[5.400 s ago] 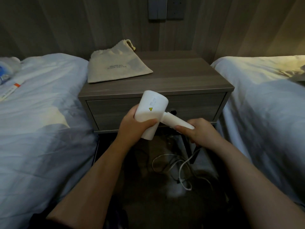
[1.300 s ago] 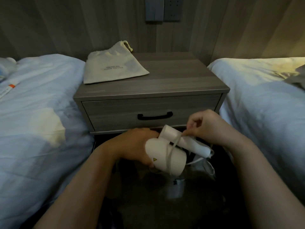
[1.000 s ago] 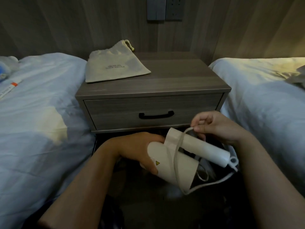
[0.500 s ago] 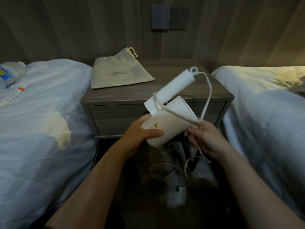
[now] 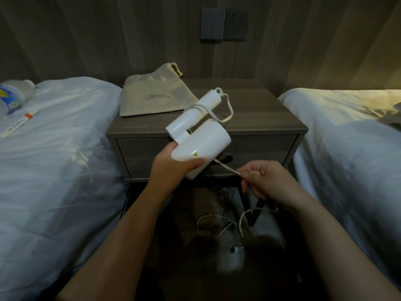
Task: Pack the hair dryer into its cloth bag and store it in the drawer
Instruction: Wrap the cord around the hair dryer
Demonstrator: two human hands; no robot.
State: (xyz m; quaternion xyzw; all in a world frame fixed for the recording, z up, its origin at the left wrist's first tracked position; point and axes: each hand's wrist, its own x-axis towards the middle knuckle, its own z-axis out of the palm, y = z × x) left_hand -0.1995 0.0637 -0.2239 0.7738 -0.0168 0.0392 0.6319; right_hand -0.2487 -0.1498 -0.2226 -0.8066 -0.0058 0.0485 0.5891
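I saw one white hair dryer (image 5: 200,146) held up in front of the drawer (image 5: 141,153), my left hand (image 5: 173,168) wrapped around its barrel. My right hand (image 5: 263,181) pinched its one cord (image 5: 227,168), the rest trailing to the floor. One cloth bag (image 5: 154,96) lay flat on the counter (image 5: 260,118), between two beds (image 5: 54,148).
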